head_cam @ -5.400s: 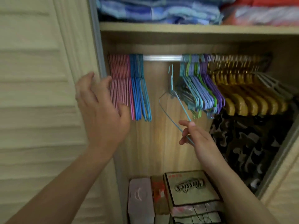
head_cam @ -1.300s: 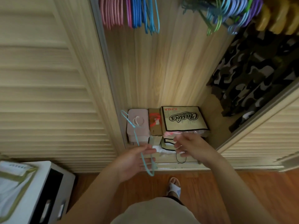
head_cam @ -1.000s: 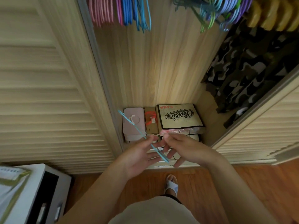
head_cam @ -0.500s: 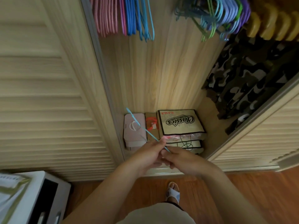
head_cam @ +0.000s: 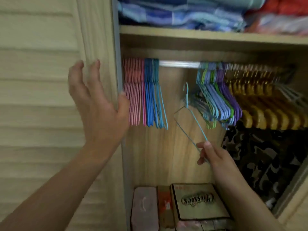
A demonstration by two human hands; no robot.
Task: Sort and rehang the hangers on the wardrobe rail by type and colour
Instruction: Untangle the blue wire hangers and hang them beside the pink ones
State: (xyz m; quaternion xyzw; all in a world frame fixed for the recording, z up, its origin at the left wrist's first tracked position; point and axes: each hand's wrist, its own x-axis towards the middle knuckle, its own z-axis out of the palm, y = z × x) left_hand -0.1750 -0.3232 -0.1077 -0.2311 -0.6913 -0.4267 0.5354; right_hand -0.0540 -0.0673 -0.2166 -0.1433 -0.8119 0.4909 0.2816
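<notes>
A light blue wire hanger [head_cam: 188, 114] is pinched at its lower corner by the fingers of the right hand [head_cam: 212, 155], and it is held tilted below the wardrobe rail [head_cam: 179, 63], hook uppermost, under the bare stretch of the bar. The left hand [head_cam: 98, 104] is raised with fingers spread and nothing held; its thumb lies just beside the pink hangers [head_cam: 134, 97] at the rail's left end, probably so that the sorted bunch can be steadied or parted. Next to the pink ones on the rail hang the blue hangers [head_cam: 152, 97], with a few paler blue ones at their right edge, which seems the fitting place for the held hanger. Further right along the rail, past the gap, a mixed cluster [head_cam: 216, 97] of blue, green and purple is still unsorted, and beyond it the wooden hangers [head_cam: 260, 100] are gathered. The gap appears to be kept open as working room. The hook has not yet been set on the rail.
</notes>
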